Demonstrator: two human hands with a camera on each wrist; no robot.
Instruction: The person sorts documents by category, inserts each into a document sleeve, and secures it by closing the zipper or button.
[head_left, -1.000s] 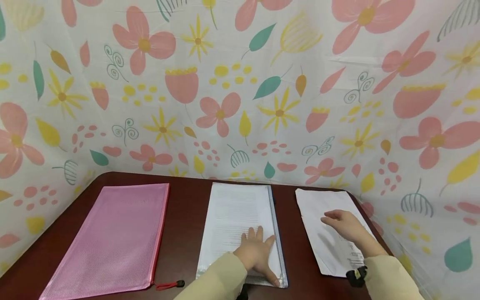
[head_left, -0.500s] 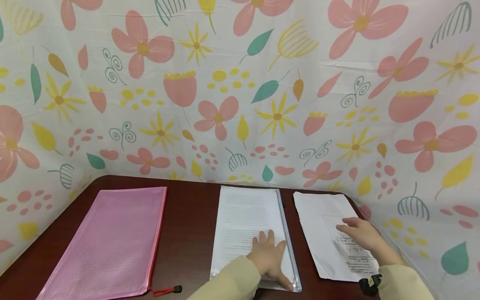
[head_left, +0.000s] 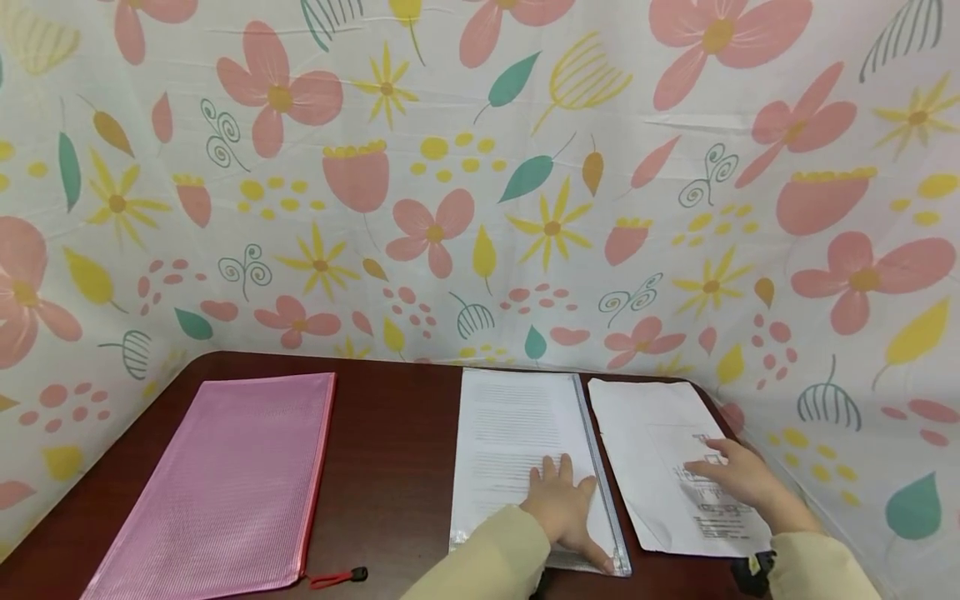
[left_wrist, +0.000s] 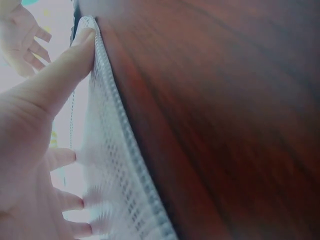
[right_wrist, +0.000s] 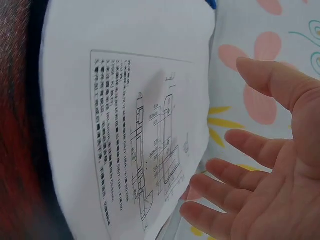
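A clear zip folder (head_left: pixel 517 433) with printed paper inside lies in the middle of the table in the head view. My left hand (head_left: pixel 561 504) rests on its lower right part with fingers spread. In the left wrist view the thumb (left_wrist: pixel 70 65) lies along the folder's mesh edge (left_wrist: pixel 120 140). To the right lies a stack of white paper sheets (head_left: pixel 660 433), printed with a line drawing and text. Over those sheets my right hand (head_left: pixel 742 479) hovers or lightly touches, fingers loosely bent and gripping nothing. The right wrist view shows the drawing (right_wrist: pixel 155 150) beside the relaxed fingers.
At the left lies a pink zip folder (head_left: pixel 232 475) with a red edge and a red zipper pull (head_left: pixel 337 577). Dark wood table (head_left: pixel 390 467) shows between the two folders. A flowered curtain (head_left: pixel 450 167) stands behind the table and along its sides.
My left hand has slid the clear folder to the right, close to the white sheets. The right hand has shifted right over the sheets. The pink folder has stayed in place.
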